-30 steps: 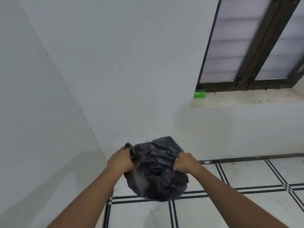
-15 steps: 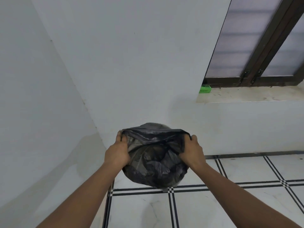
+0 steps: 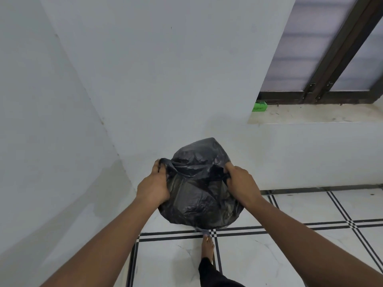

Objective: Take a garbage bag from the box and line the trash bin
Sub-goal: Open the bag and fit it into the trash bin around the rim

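A black garbage bag (image 3: 200,193) hangs puffed out in front of me, low above the tiled floor. My left hand (image 3: 154,186) grips the bag's rim on its left side, and my right hand (image 3: 241,184) grips the rim on its right side. The far part of the bag bulges up between my hands. A small green box (image 3: 259,106) lies on the window sill at the right. No trash bin shows in the head view.
White walls meet in a corner (image 3: 116,150) to the left of the bag. A window sill (image 3: 315,116) runs under a dark-framed window at the upper right. My bare foot (image 3: 207,248) stands on the white tiled floor with black lines.
The bag's mouth, stretched open half a second ago, has drawn in and the bag bulges upward. Both hands stay on the rim, and the view has tilted down a little.
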`<state>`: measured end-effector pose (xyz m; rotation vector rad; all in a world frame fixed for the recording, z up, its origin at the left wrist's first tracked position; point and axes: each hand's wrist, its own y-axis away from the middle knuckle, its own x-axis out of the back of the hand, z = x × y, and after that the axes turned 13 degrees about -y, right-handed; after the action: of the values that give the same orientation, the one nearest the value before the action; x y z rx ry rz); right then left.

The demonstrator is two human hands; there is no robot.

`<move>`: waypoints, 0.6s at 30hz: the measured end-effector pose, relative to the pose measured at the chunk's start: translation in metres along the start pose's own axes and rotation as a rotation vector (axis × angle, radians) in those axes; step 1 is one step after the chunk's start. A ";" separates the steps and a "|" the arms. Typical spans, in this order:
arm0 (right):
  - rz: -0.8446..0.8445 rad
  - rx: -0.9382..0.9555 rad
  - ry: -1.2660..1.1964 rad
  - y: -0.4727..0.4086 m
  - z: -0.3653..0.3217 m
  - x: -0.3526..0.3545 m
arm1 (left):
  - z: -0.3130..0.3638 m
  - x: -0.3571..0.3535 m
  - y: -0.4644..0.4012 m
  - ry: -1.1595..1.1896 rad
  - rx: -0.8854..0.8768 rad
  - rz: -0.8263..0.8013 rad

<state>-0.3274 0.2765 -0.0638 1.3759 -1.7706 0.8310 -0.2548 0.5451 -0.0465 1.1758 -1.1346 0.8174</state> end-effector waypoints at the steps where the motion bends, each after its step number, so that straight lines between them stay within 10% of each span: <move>1: -0.006 0.010 -0.021 -0.002 0.000 -0.001 | 0.000 0.000 -0.002 0.003 0.000 0.003; 18: -0.387 -0.368 -0.244 -0.072 0.037 -0.044 | 0.000 -0.050 -0.070 -0.153 -0.076 -0.260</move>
<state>-0.2562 0.2515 -0.1164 1.5396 -1.6495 0.1263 -0.2023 0.5327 -0.1142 1.3067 -1.0987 0.4885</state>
